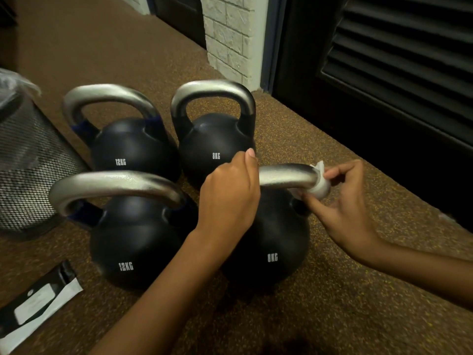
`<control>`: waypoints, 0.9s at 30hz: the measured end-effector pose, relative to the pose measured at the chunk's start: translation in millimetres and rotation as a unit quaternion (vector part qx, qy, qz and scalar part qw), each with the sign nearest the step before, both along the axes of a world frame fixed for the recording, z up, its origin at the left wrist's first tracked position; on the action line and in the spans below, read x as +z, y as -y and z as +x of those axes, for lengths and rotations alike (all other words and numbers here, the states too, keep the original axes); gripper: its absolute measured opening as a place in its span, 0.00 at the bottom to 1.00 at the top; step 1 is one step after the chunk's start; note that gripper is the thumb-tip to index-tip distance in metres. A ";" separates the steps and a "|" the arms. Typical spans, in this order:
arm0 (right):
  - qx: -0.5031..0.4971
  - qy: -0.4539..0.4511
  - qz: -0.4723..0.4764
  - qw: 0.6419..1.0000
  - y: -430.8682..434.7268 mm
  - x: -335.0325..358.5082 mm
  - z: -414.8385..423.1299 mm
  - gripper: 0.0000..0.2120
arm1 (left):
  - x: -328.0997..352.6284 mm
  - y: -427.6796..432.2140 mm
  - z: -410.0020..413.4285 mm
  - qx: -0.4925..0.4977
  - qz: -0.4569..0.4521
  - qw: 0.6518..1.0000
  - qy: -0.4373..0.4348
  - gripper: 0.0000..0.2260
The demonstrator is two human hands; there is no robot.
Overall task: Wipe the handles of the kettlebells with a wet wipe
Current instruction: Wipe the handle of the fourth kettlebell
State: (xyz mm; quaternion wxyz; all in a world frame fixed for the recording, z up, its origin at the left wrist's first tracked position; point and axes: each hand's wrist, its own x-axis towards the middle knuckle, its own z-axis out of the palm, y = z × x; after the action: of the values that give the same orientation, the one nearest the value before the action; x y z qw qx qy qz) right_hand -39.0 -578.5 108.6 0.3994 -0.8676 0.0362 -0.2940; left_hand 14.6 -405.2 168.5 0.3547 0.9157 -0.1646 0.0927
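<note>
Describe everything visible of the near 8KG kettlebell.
The near 8KG kettlebell is a round matte black ball, marked 8KG in white, with a silvery metal loop handle. It stands upright on the speckled brown floor, right of a 12KG kettlebell. The left hand grips the handle's left end; the right hand pinches a white wipe wrapped round its right bend.
</note>
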 end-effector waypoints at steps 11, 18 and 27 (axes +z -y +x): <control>0.077 0.040 -0.114 0.990 -20.6 28.1 -0.5 0.12 | -2.1 -1.0 2.9 -0.003 -0.017 1.000 0.005 0.19; 0.197 0.008 -0.271 0.942 -45.2 56.6 13.0 0.19 | 1.1 -7.1 7.4 0.002 -0.124 0.992 -0.033 0.18; 0.114 -0.102 -0.285 0.946 -31.4 63.3 33.6 0.24 | -3.9 -4.8 11.1 0.021 -0.108 0.993 -0.034 0.18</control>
State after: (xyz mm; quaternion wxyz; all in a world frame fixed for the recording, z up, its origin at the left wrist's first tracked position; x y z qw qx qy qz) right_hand -5.4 -547.0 171.9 0.1607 -0.9689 -0.1073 -0.1545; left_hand 25.7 -400.4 164.7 0.4553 0.8778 -0.1217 0.0861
